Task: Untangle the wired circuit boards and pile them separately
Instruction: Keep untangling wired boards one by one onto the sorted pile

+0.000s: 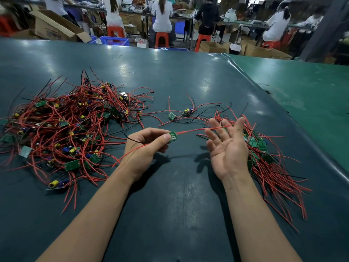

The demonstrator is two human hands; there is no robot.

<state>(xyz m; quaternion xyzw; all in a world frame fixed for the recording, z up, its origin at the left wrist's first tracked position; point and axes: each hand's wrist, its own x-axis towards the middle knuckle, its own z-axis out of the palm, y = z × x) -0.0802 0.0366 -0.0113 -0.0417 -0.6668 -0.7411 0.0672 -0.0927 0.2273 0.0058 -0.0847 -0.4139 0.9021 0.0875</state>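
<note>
Right now the left hand (145,142) pinches one small board (173,137), and its red wire (200,130) runs sideways toward the right hand (226,146). That hand is wide open, palm up, holding nothing. Just behind it lies the sorted pile (264,159), so the right hand is nearer to it. Farther left on the desk (170,205), the big tangle (66,125) waits.
</note>
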